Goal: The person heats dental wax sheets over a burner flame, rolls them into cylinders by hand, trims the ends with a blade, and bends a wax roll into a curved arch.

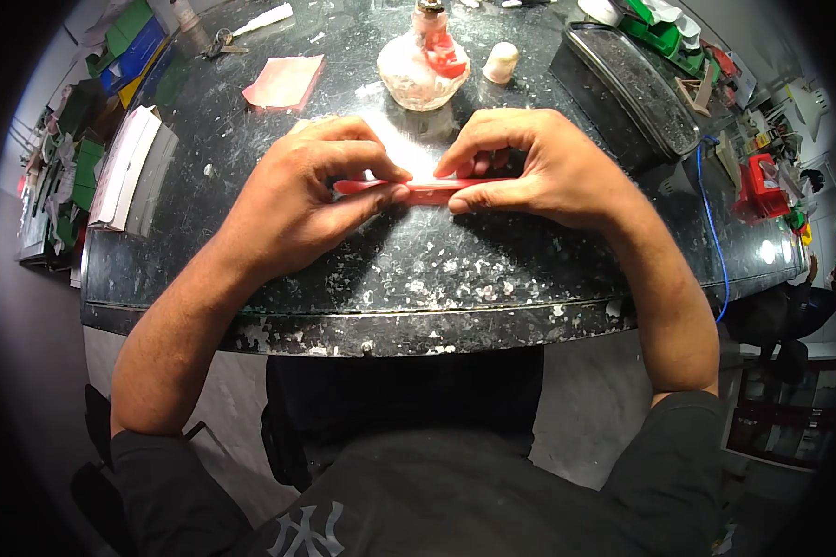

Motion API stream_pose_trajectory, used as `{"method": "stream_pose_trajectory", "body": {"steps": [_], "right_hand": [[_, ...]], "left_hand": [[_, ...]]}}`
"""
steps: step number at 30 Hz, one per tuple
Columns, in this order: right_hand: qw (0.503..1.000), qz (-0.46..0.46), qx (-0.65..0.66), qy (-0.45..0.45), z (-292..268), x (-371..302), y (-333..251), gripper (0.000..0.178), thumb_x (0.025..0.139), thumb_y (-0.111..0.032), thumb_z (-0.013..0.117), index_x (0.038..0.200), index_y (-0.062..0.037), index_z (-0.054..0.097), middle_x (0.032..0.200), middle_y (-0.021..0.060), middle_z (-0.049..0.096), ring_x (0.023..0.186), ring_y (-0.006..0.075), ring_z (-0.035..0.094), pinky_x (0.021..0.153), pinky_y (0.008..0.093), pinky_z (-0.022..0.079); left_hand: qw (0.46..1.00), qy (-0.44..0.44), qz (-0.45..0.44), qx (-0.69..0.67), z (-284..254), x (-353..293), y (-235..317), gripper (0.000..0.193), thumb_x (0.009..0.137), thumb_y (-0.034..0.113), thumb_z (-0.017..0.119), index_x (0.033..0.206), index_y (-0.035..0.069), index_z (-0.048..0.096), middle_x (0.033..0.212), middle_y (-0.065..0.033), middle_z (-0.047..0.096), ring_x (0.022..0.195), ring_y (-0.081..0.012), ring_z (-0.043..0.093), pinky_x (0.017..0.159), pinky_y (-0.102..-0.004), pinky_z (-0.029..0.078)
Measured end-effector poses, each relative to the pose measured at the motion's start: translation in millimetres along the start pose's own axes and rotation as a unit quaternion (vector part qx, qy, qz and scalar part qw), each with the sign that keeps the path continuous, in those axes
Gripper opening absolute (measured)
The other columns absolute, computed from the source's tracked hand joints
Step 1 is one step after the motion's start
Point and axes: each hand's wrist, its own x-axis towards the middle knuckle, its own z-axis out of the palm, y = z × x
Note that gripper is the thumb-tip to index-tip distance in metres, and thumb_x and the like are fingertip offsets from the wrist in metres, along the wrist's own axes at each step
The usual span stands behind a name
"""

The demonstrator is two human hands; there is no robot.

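Between my two hands a folded strip of pink wax (427, 194) is held level above the dark, speckled tabletop. The thumb and fingers of my left hand (311, 181) pinch its left part. My right hand (548, 172) grips the right part, thumb below and fingertips above. Parts of the strip are hidden behind the fingers. Just beyond my hands stands a round glass spirit lamp (421, 79) with pink wax stuck on its neck and side. A flat pink wax sheet (285, 84) lies on the table past my left hand.
A small whitish cap (501, 63) stands right of the lamp. Farther right is a long black box (630, 88), with a blue cable (707, 223) over the table edge. A white box (124, 167) lies at left. Keys (221, 43) lie far left; coloured bins (762, 186) line the right.
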Motion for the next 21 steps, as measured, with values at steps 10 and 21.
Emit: {"method": "stream_pose_trajectory", "body": {"steps": [10, 21], "right_hand": [[0.994, -0.071, -0.017, 0.076, 19.6, 1.2, -3.7, 0.013, 0.087, -0.007, 0.084, 0.096, -0.0038, 0.075, 0.090, 0.0076, 0.068, 0.080, 0.0211, 0.070, 0.073, 0.0342, 0.055], [0.996, -0.039, 0.024, 0.075, 25.6, 2.7, -0.5, 0.012, 0.095, -0.015, 0.083, 0.097, -0.0039, 0.078, 0.090, 0.0063, 0.070, 0.080, 0.0165, 0.069, 0.074, 0.0322, 0.055]], "left_hand": [[0.998, 0.027, -0.026, 0.055, 1.9, -3.5, 1.7, 0.023, 0.084, 0.018, 0.094, 0.102, 0.007, 0.083, 0.099, -0.0058, 0.075, 0.095, -0.0229, 0.068, 0.088, -0.0352, 0.052], [0.998, 0.003, -0.032, 0.062, 3.4, -3.4, 2.2, 0.018, 0.087, 0.014, 0.090, 0.096, 0.004, 0.078, 0.096, -0.0062, 0.073, 0.092, -0.0231, 0.068, 0.087, -0.0370, 0.049]]}}
